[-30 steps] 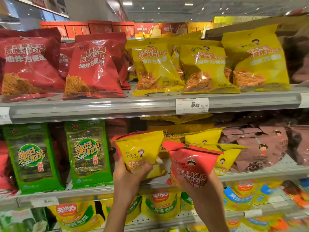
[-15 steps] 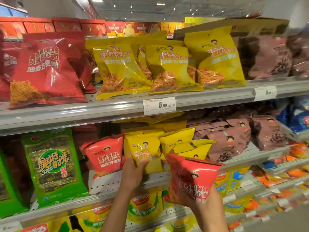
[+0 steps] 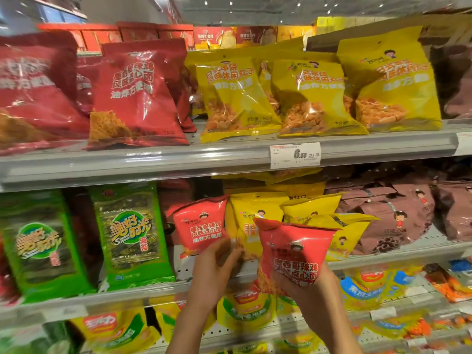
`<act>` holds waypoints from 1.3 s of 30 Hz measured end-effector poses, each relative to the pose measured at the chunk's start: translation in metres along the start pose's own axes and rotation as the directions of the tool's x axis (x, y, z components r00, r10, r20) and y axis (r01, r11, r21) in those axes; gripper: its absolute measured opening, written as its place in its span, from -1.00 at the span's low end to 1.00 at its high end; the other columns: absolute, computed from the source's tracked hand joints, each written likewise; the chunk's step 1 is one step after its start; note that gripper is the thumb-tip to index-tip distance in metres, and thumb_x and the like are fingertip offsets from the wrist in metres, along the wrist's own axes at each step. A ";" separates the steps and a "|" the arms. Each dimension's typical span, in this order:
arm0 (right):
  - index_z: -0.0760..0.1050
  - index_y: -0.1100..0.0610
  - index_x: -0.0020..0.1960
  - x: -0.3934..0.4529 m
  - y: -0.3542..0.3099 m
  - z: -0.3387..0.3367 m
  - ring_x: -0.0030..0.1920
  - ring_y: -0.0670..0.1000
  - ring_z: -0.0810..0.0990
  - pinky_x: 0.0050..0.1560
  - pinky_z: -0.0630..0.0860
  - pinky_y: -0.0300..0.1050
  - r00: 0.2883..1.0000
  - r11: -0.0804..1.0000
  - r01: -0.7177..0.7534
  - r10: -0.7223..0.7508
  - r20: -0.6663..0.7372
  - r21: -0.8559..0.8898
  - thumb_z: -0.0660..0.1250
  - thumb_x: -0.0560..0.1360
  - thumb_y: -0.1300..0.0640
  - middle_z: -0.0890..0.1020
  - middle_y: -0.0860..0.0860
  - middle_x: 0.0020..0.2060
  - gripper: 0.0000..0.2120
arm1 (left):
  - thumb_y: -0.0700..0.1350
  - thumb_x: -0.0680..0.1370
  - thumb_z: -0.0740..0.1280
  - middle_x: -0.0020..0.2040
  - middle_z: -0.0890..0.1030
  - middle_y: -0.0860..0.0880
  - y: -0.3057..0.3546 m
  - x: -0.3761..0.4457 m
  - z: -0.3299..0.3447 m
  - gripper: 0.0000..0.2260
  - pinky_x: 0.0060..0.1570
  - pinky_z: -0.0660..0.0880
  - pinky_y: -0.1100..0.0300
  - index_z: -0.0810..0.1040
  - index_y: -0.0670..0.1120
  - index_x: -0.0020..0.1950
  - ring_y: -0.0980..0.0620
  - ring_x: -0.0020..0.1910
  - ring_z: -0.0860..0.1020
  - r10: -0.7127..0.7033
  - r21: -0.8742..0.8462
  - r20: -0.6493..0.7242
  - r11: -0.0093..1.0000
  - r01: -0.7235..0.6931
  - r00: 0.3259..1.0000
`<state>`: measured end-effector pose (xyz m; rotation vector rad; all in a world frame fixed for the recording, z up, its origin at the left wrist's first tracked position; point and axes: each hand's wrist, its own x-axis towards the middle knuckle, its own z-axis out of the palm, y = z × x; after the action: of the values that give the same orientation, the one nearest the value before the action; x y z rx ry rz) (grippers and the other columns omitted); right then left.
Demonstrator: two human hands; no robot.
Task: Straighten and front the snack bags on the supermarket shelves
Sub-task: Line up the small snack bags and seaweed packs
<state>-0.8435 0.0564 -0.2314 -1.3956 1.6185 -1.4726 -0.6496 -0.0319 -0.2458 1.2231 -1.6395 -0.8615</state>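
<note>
My right hand (image 3: 310,292) grips a small red snack bag (image 3: 293,251) by its lower part and holds it upright in front of the middle shelf (image 3: 143,293). My left hand (image 3: 213,273) reaches up to the lower edges of a matching red bag (image 3: 200,229) and a small yellow bag (image 3: 255,215), both standing on that shelf. Its fingertips are blurred where the two bags meet, so its hold is unclear. More small yellow bags (image 3: 310,209) lean behind the held red bag.
Large red bags (image 3: 138,90) and large yellow bags (image 3: 309,98) stand on the upper shelf above a price tag (image 3: 295,155). Green seaweed packs (image 3: 130,233) are at the left, brown bags (image 3: 398,215) at the right. More snack bags fill the lower shelf (image 3: 242,309).
My left hand set the yellow bag on the shelf beside the red one and slid down to their lower edges. My right hand keeps its red bag, now a little closer to the shelf.
</note>
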 end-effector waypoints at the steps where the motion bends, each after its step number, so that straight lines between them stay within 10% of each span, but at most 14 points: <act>1: 0.64 -0.19 0.05 0.005 -0.002 0.008 -0.12 -0.23 0.68 -0.23 0.53 -0.35 0.999 1.000 0.028 -0.028 0.026 0.005 0.66 0.29 0.08 0.73 -0.22 -0.11 -0.60 | -0.06 0.55 0.42 0.02 0.66 0.31 -0.001 -0.007 -0.010 -0.82 0.02 0.48 0.46 0.61 0.13 0.14 0.31 0.06 0.61 0.030 0.008 -0.016 1.000 -0.030 0.999; 8: 0.65 0.08 0.01 0.027 -0.020 0.077 -0.33 -0.23 0.64 -0.40 0.49 -0.35 0.994 0.997 0.080 -0.078 0.079 -0.024 0.64 0.31 0.24 0.71 -0.15 -0.27 -0.67 | 0.00 0.54 0.41 -0.06 0.66 0.20 -0.030 -0.052 -0.086 -0.85 -0.08 0.58 0.15 0.66 0.05 0.08 0.26 -0.09 0.61 0.179 0.274 -0.294 0.957 -0.097 0.939; 14: 0.64 0.02 0.11 0.036 -0.028 0.131 -0.04 -0.05 0.69 -0.02 0.59 -0.03 0.990 0.991 0.031 -0.012 0.141 -0.132 0.67 0.26 0.01 0.73 -0.08 -0.05 -0.54 | -0.03 0.48 0.46 -0.05 0.57 0.10 -0.072 -0.075 -0.133 -0.87 -0.04 0.41 0.19 0.63 -0.01 -0.01 0.08 -0.03 0.47 0.295 0.607 -0.330 0.794 -0.038 0.897; 17: 0.61 0.03 0.15 0.035 -0.021 0.149 -0.09 -0.16 0.70 -0.14 0.58 -0.26 0.990 0.998 -0.020 0.027 0.135 -0.058 0.72 0.19 0.04 0.74 -0.13 -0.08 -0.43 | -0.01 0.50 0.43 -0.04 0.57 0.03 -0.086 -0.076 -0.141 -0.81 -0.02 0.50 0.08 0.66 -0.10 0.02 -0.01 0.01 0.49 0.284 0.682 -0.278 0.731 -0.020 0.918; 20: 0.60 0.00 0.15 0.037 -0.014 0.152 -0.16 -0.29 0.67 -0.27 0.48 -0.48 0.986 0.999 -0.030 0.037 0.166 -0.045 0.71 0.20 0.02 0.73 -0.21 -0.14 -0.43 | 0.06 0.54 0.33 -0.07 0.55 0.05 -0.087 -0.078 -0.141 -0.76 -0.06 0.50 0.08 0.66 -0.07 0.00 0.01 -0.02 0.47 0.282 0.691 -0.256 0.722 -0.029 0.924; 26: 0.60 -0.03 0.11 0.050 -0.013 0.150 -0.09 -0.09 0.72 -0.06 0.65 -0.04 0.952 0.995 -0.084 0.094 0.291 -0.045 0.70 0.23 0.07 0.75 -0.10 -0.11 -0.49 | 0.11 0.54 0.32 -0.14 0.51 0.10 -0.083 -0.075 -0.139 -0.76 -0.13 0.48 0.09 0.66 -0.03 -0.10 0.04 -0.08 0.46 0.249 0.638 -0.295 0.770 -0.004 0.923; 39: 0.48 -0.16 0.14 0.044 -0.003 0.143 -0.08 -0.13 0.64 -0.13 0.50 -0.24 0.963 0.965 0.060 0.011 0.269 -0.254 0.65 0.29 -0.08 0.65 -0.23 -0.07 -0.48 | 0.11 0.56 0.32 -0.17 0.52 0.11 -0.081 -0.075 -0.138 -0.78 -0.13 0.43 0.14 0.63 -0.01 -0.11 0.06 -0.10 0.43 0.217 0.644 -0.305 0.765 0.033 0.927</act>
<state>-0.7289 -0.0376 -0.2546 -1.6834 1.6651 -1.0535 -0.4842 0.0156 -0.2875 1.6244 -1.7102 0.0443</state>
